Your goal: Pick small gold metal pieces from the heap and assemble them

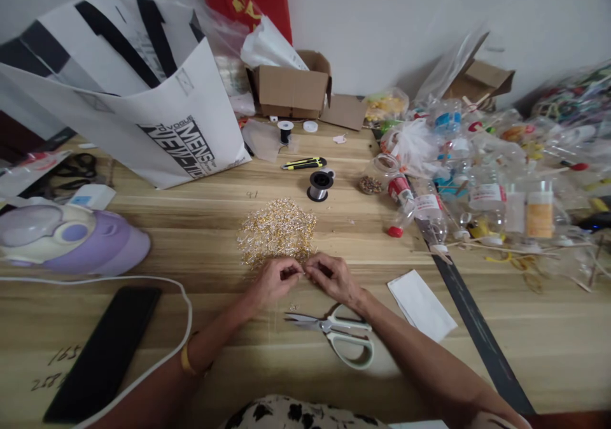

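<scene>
My left hand (275,279) and my right hand (331,276) meet fingertip to fingertip over the wooden table (191,238), both pinched on something tiny that I cannot make out. Right behind them lies a heap of small gold and clear beads (277,230). A pair of scissors with pale green handles (337,333) lies open just below my right wrist. A spool of thin wire (319,185) stands beyond the heap.
A big white shopping bag (143,91) stands at the back left, a purple and cream appliance (67,238) with a white cord at the left, a black phone (105,352) near me. Plastic bottles and craft clutter (477,181) crowd the right. A white paper (421,305) and a yellow-black cutter (303,163) lie nearby.
</scene>
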The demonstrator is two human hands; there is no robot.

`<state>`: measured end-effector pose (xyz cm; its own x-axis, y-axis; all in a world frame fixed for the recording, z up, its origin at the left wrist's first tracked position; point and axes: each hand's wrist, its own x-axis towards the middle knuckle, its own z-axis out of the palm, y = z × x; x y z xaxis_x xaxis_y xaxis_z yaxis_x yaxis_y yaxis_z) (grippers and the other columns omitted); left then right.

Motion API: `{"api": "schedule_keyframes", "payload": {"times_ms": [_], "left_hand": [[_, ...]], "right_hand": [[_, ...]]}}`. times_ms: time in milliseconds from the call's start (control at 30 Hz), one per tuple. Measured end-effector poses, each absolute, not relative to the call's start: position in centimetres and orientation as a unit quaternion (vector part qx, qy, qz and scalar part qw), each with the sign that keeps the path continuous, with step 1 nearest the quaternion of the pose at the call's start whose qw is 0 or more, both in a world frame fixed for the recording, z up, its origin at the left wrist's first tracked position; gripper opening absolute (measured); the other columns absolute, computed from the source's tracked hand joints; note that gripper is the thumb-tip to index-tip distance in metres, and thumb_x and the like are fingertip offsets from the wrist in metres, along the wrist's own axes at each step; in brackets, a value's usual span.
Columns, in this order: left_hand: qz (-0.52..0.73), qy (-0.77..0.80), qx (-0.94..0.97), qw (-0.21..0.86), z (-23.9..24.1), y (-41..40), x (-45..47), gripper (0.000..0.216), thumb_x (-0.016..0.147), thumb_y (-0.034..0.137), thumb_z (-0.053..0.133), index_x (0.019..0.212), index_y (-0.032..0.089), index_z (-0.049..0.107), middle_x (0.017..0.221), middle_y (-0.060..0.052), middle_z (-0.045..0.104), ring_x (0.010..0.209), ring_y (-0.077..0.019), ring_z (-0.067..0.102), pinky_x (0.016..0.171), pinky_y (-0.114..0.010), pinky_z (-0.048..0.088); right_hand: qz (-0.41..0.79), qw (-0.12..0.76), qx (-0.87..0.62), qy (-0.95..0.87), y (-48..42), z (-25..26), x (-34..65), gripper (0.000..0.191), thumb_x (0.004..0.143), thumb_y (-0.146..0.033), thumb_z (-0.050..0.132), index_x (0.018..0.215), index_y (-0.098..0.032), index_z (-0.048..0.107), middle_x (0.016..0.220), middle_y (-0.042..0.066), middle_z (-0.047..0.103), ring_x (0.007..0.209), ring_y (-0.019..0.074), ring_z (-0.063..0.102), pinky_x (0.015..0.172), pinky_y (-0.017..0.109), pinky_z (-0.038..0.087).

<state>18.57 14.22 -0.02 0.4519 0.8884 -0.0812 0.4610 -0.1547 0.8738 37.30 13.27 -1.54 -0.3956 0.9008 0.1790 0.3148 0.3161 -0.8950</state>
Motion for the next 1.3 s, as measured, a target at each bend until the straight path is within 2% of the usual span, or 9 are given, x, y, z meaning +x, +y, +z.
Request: {"api": "schedule_keyframes", "payload": {"times_ms": [367, 1100, 1300], "left_hand": [[0.252, 0.461, 0.714, 0.462, -0.06, 14.49, 18.45, 0.012, 0.076, 0.021, 0.056, 0.073, 0.014, 0.065, 0.071, -0.003, 0.067, 0.066, -0.0137, 0.058, 0.062, -0.023, 0.044], [0.272, 0.461, 0.695, 0.480, -0.40, 14.65, 18.63, 0.012, 0.076, 0.022, 0.054, 0.074, 0.014, 0.062, 0.067, -0.002, 0.064, 0.064, -0.0137, 0.057, 0.061, -0.023, 0.044], [0.267, 0.459, 0.695, 0.485, -0.25, 14.67, 18.64, 0.013, 0.077, 0.022, 0.054, 0.074, 0.014, 0.062, 0.067, -0.003, 0.064, 0.063, -0.0133, 0.057, 0.059, -0.022, 0.044]], "right_hand": [[0.446, 0.352, -0.430, -0.702, 13.46, -2.00, 37.29, 0.018, 0.089, -0.031, 0.052, 0.084, -0.015, 0.059, 0.065, -0.001, 0.055, 0.056, 0.0095, 0.049, 0.053, 0.019, 0.039], [0.451, 0.348, -0.414, -0.710, 13.55, -1.69, 37.28, 0.020, 0.089, -0.033, 0.054, 0.089, -0.015, 0.061, 0.069, 0.002, 0.060, 0.060, 0.0108, 0.054, 0.056, 0.020, 0.043], [0.436, 0.333, -0.404, -0.732, 13.52, -1.63, 37.31, 0.017, 0.090, -0.029, 0.050, 0.084, -0.015, 0.058, 0.066, -0.001, 0.054, 0.058, 0.0100, 0.049, 0.055, 0.020, 0.040]]}}
